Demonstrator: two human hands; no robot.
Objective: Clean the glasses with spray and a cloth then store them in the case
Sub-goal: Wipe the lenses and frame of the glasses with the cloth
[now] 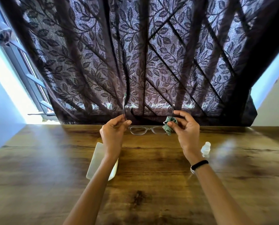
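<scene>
There — left hand (114,128) pinches one temple, right hand (186,127) pinches cloth (168,127) at the other — glasses (142,131) look light, fragile, frame-hold only.

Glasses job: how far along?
Done: the small clear spray bottle stands set aside, likely used. In hand: left hand and right hand hold the clear-framed glasses by the temples, the right also pinching a crumpled green cloth. Left: storing them in the pale rectangular case.

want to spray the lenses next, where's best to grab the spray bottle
Probably round the narrow body of the spray bottle, below its cap, coming from the right side: it seems to stand upright on the table, and the right hand's wrist overlaps its left edge.
</scene>
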